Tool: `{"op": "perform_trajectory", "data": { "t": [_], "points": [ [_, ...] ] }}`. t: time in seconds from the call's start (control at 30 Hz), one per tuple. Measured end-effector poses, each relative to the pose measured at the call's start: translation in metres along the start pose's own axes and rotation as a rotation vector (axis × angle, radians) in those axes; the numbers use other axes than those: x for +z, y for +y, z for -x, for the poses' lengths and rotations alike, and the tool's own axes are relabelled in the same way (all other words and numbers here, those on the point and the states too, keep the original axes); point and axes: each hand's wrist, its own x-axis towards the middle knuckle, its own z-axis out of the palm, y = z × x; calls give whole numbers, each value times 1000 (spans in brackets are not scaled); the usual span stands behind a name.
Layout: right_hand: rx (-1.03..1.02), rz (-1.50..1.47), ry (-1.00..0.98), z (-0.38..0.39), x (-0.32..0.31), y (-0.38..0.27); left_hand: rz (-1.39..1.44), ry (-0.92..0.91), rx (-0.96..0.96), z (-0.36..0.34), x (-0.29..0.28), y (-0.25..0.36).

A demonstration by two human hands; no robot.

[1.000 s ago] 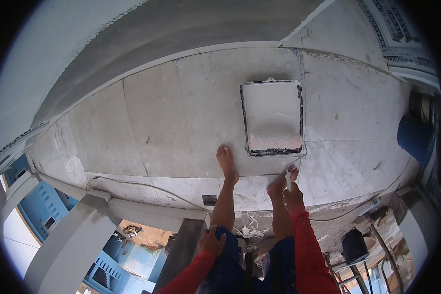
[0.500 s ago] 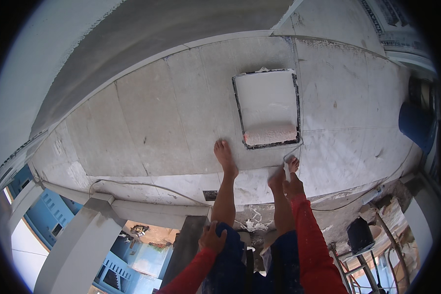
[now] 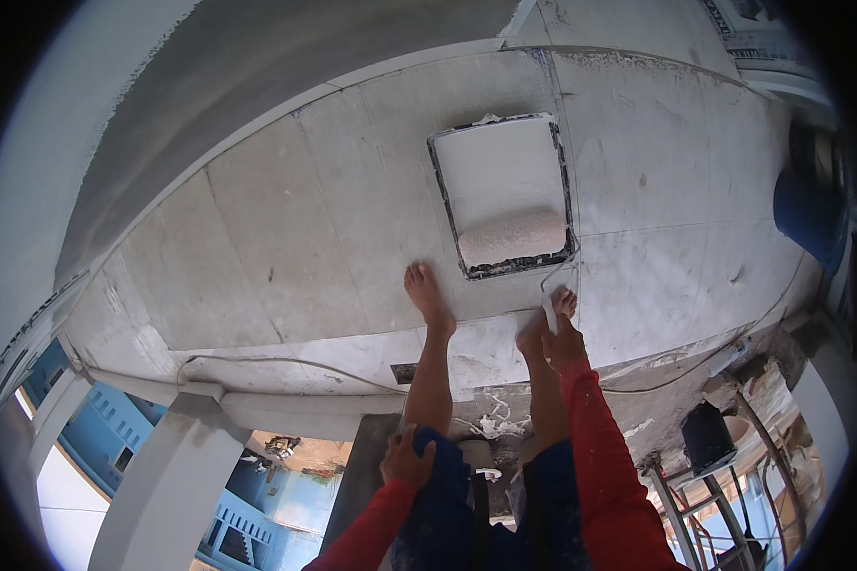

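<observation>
A paint roller with a thick, pale pinkish cover lies across the near end of a black-rimmed paint tray. White paint fills the tray's bed. From the roller a thin wire frame bends back to a white handle, and my right hand is closed around that handle beside my right foot. My left hand rests on my left knee, over dark blue shorts, its fingers spread on the cloth and holding nothing.
My bare feet stand on grey floor panels just before the tray. A cable runs along the ledge behind them. Below right are a metal ladder and a black bucket; a blue container stands far right.
The roller has shifted slightly away from the tray's near edge, further into the tray, with my right hand following on its handle. My left hand stays on the knee. The whole view has tilted a little.
</observation>
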Motion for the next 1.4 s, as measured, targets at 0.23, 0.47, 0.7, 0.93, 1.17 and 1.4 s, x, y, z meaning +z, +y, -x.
{"op": "perform_trajectory", "data": {
  "t": [0.23, 0.47, 0.7, 0.93, 1.17, 1.4],
  "points": [
    [3, 89, -22, -4, -7, 2, -59, -36, -62, 4, -2, 6],
    [-223, 203, 71, -33, -6, -21, 29, 0, -68, 28, 12, -5],
    [18, 66, -7, -7, -1, 12, -59, -43, -42, 4, 7, -1],
    [-195, 47, 400, -21, 11, -6, -49, -61, -44, 5, 5, 0],
    [-157, -284, 82, 88, -16, -15, -37, -46, -53, 5, 4, -2],
    [-507, 86, 330, 66, 52, 20, -48, -40, -14, 1, 0, -9]
  ]
}}
